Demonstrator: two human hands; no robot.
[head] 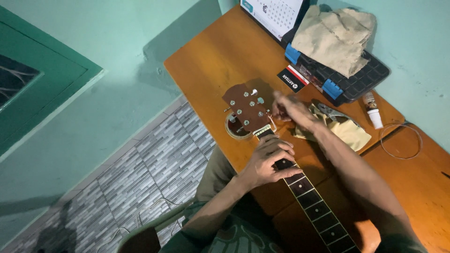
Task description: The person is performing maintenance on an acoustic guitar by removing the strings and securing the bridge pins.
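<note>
Headstock overhangs the worktop edge, so with your left hand clamped on the neck and right hand pinching at a tuner, a slip could tip the guitar off.

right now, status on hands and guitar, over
Left hand pressing guitar neck near nut. Right hand at headstock tuners. Pliers, cloth alongside.
</note>
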